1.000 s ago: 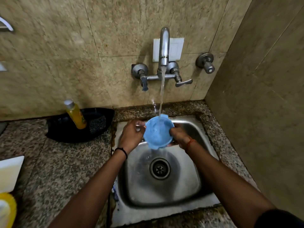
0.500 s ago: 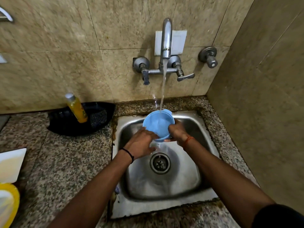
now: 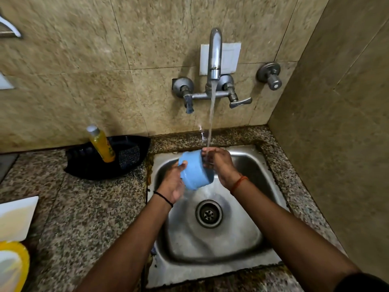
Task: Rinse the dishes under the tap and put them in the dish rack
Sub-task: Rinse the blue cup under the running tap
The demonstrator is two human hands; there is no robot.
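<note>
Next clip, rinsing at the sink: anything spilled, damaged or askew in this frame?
Nothing spilled. The blue bowl is tipped on its side between left hand and right hand, which fits rinsing. The one oddity is dark grime and rust-like staining along the sink rim where it meets the granite counter.

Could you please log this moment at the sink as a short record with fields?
item: blue bowl, tipped on its side over the sink
left hand: grips the bowl's left side
right hand: at the bowl's right side, under the stream
tap: running
counter, left: yellow bottle leaning in a black tray
dish rack: not in view
</note>
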